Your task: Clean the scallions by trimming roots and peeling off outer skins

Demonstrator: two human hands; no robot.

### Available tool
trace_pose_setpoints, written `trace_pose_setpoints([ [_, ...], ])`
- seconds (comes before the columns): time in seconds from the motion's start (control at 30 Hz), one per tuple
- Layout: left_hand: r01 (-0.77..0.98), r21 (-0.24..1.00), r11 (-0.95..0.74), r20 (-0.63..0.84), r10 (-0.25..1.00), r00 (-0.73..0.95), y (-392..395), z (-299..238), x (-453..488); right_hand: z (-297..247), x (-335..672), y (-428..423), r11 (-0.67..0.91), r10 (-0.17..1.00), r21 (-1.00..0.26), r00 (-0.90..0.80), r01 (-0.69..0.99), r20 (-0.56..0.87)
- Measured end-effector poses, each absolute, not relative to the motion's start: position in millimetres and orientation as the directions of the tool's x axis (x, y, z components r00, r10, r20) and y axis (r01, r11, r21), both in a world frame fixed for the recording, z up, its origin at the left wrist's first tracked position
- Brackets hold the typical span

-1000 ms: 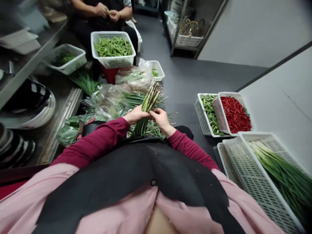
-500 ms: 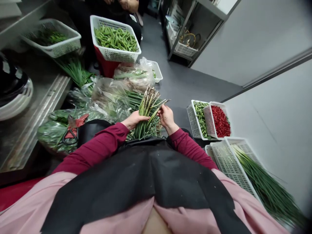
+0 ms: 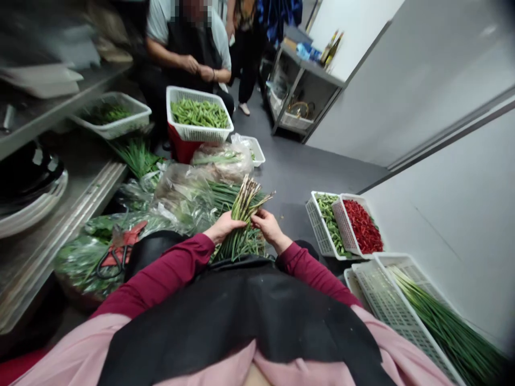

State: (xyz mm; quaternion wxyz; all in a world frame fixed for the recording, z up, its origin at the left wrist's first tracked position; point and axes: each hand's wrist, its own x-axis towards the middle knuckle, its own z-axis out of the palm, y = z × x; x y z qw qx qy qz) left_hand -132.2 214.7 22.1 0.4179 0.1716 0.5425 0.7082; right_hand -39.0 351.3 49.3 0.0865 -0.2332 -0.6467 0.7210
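My left hand (image 3: 223,227) is closed around a bunch of scallions (image 3: 242,206), their pale, dirt-browned root ends pointing up and away from me. The green leaves hang down over my lap. At the bunch's right side, my right hand (image 3: 269,227) pinches the stem of one scallion that slants out to the right; its exact grip is partly hidden by the fingers. Below and behind the bunch lie more loose green leaves (image 3: 225,194). Scissors (image 3: 113,261) with dark handles rest near a red piece on a plastic bag of greens (image 3: 82,257) at my left.
White baskets hold green peppers (image 3: 199,113), red chillies (image 3: 362,226) and trimmed scallions (image 3: 442,316). Clear plastic bags (image 3: 177,187) of greens lie ahead. A metal shelf (image 3: 80,198) runs along the left. A co-worker (image 3: 191,64) sits beyond the peppers; another person stands behind.
My view has tilted up, bringing the co-worker and the far counter into sight. My right hand has moved slightly left, nearer the bunch. The left hand keeps its hold.
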Motion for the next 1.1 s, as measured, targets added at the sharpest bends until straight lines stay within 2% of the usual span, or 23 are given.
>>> trace_pose_setpoints([
  [0.2, -0.338, 0.936, -0.098, -0.179, 0.695, -0.696, 218.4, 16.7, -132.9, 34.1, -50.8, 346.5, -0.120, 0.541, -0.982, -0.820, 0.145, -0.188],
  [0.4, -0.355, 0.924, -0.141, -0.110, 0.792, -0.601, 214.4, 18.1, -131.8, 34.1, -56.7, 337.3, -0.114, 0.579, -0.989, -0.802, 0.099, -0.147],
  [0.5, -0.302, 0.945, -0.128, -0.092, 0.781, -0.617, 214.8, 16.7, -131.7, 33.5, -56.6, 335.2, -0.131, 0.595, -0.989, -0.792, 0.075, -0.138],
  [0.6, -0.218, 0.971, -0.098, -0.083, 0.718, -0.691, 215.1, 14.9, -133.6, 37.1, -54.0, 337.7, -0.074, 0.569, -0.989, -0.809, 0.130, -0.148],
  [0.73, -0.256, 0.963, -0.086, -0.116, 0.723, -0.681, 213.5, 15.8, -136.4, 47.8, -48.3, 345.0, 0.063, 0.557, -0.964, -0.810, 0.259, -0.181],
  [0.93, -0.305, 0.952, -0.034, -0.155, 0.804, -0.573, 213.7, 17.6, -135.5, 48.2, -41.0, 351.5, -0.035, 0.448, -0.949, -0.844, 0.314, -0.296],
  [1.1, -0.324, 0.946, -0.008, -0.189, 0.798, -0.572, 211.8, 15.5, -135.6, 44.0, -35.0, 356.3, 0.035, 0.407, -0.959, -0.880, 0.283, -0.245],
])
